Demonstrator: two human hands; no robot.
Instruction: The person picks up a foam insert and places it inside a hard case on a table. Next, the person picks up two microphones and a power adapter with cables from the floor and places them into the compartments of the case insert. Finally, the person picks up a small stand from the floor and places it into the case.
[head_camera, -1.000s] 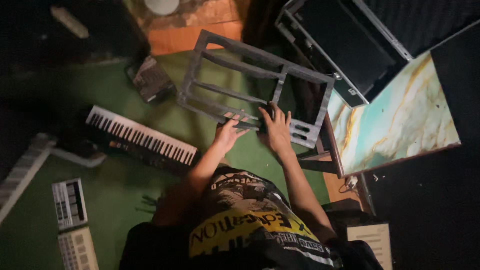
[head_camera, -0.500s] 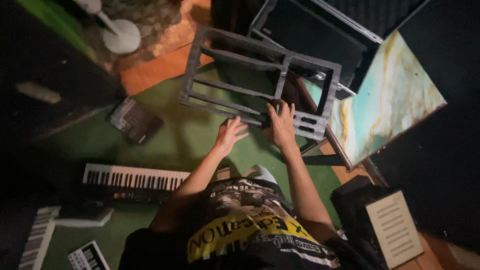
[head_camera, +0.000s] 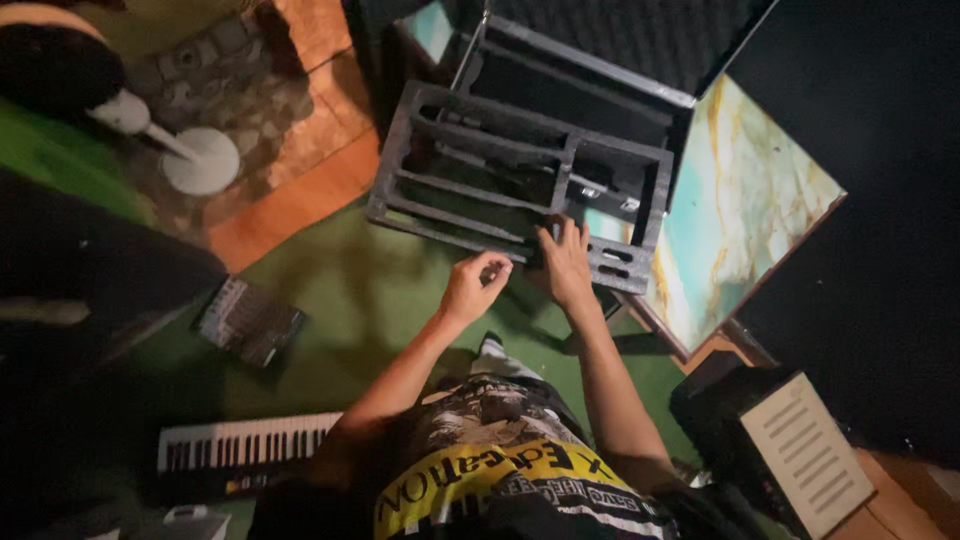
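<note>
Two hands: the left hand (head_camera: 470, 290) and right hand (head_camera: 566, 268). One grey foam insert (head_camera: 480, 175), one open case (head_camera: 610, 60), one keyboard (head_camera: 245, 443), one marbled panel (head_camera: 735, 215), one white stand base (head_camera: 200, 160), one small mixer (head_camera: 248, 320).

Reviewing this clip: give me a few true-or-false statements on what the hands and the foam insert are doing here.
1. The right hand rests on the grey foam insert. True.
2. The left hand grips the piano keyboard. False: it hovers loosely curled near the insert's edge, far from the keyboard.
3. The insert lies on top of the open black case. True.
4. The marbled panel lies to the insert's left. False: it is to its right.
</note>
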